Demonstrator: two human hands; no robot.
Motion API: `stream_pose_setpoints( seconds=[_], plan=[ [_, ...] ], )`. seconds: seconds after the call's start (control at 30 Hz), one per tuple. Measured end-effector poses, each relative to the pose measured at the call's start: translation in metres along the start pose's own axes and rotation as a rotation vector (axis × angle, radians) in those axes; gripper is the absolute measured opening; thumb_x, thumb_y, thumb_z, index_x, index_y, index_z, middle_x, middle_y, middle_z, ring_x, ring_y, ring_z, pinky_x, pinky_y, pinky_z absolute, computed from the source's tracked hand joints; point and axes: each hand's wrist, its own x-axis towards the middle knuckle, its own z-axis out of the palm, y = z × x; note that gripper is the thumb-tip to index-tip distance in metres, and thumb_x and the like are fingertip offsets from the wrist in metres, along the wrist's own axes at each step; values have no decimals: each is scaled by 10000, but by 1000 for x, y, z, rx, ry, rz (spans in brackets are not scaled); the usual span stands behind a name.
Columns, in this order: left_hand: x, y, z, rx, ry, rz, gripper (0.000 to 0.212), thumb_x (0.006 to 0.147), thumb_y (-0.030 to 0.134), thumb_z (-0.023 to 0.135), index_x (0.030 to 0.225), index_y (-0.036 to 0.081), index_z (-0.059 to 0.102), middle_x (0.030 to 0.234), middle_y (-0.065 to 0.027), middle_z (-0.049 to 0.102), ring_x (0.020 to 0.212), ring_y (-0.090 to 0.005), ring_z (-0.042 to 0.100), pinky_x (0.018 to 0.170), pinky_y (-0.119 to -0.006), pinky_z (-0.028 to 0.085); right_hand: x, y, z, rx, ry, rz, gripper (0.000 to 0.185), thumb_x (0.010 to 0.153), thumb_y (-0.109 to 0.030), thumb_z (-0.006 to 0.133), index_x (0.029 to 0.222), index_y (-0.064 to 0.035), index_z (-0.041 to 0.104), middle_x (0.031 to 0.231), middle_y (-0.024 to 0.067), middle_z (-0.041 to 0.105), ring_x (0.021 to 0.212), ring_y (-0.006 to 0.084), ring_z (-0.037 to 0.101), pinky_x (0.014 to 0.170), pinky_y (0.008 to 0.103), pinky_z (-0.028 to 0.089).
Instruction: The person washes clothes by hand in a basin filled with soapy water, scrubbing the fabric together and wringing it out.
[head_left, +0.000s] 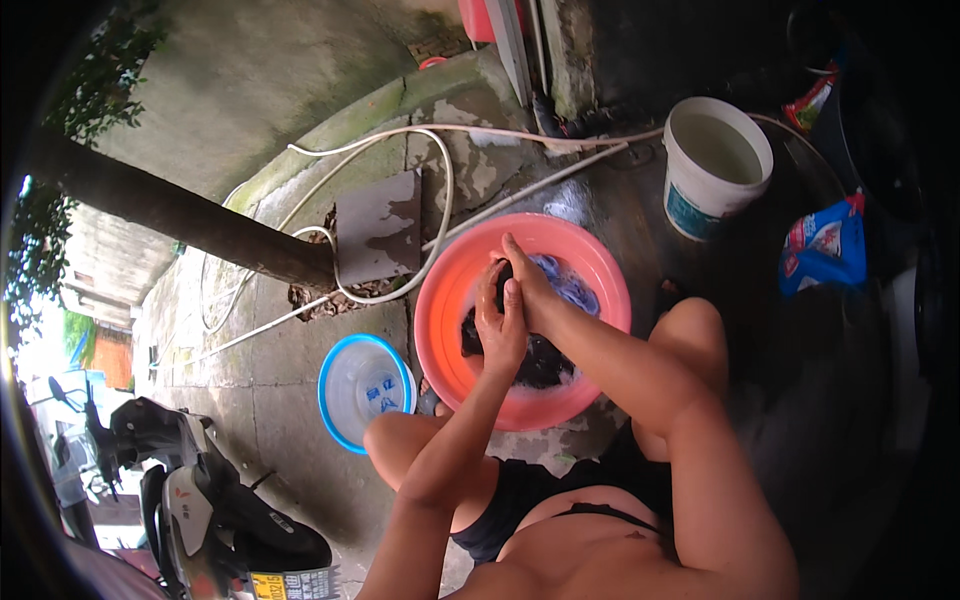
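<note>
A round pink plastic basin (611, 300) stands on wet concrete between my knees, with suds inside. My left hand (500, 319) and my right hand (529, 281) face each other over the basin and press dark cloth (505, 276) between their palms. More dark wet cloth (541, 365) lies beneath them in the basin, running down towards its near side. Blue-and-white cloth (566, 283) rests at the right part of the basin, partly behind my right hand. How much of the dark cloth is inside my grip is hidden by the fingers.
A clear basin with a blue rim (327, 382) sits left. A white bucket of water (679, 157) and a blue packet (829, 247) are at the right. A pale hose (450, 195) loops past a flat slab (379, 225) and tree trunk (187, 210). A scooter (217, 495) stands lower left.
</note>
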Motion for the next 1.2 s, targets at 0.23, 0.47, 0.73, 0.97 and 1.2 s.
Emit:
stream_pose_setpoints(
  seconds=[0.23,0.47,0.73,0.97,1.2],
  plan=[
    [18,6,-5,146,74,218,301,1059,240,510,945,-18,615,896,-231,609,810,-410,595,725,-459,465,15,33,-33,-1,-187,65,397,1048,-450,421,952,-117,613,983,53,635,929,182,611,902,351,499],
    [21,18,-10,36,100,-197,555,1079,456,416,870,-22,607,774,-206,634,719,-346,585,717,-441,464,-16,26,-19,-614,29,-201,518,1040,-349,342,1306,-12,631,1194,240,672,1108,332,649,948,427,487],
    [36,22,-14,-418,122,-480,527,1065,521,428,800,82,546,788,-56,535,752,-182,497,748,-330,445,-23,15,-17,-1138,54,-725,416,1048,-310,386,922,2,631,900,301,679,858,504,654,802,572,518],
    [58,-25,-36,-983,0,-784,544,1043,578,447,798,107,566,802,-74,617,801,-246,630,776,-408,540,-13,1,-20,-1277,-181,-988,436,1055,-408,455,1083,-52,704,909,238,714,795,458,682,778,524,556],
    [65,8,-66,-587,-210,-683,364,907,418,742,911,65,654,891,-64,665,791,-200,678,762,-385,570,-29,-66,-1,-1450,-339,-157,630,841,-506,774,1252,-41,665,974,138,748,734,227,721,657,357,563]
  ],
)
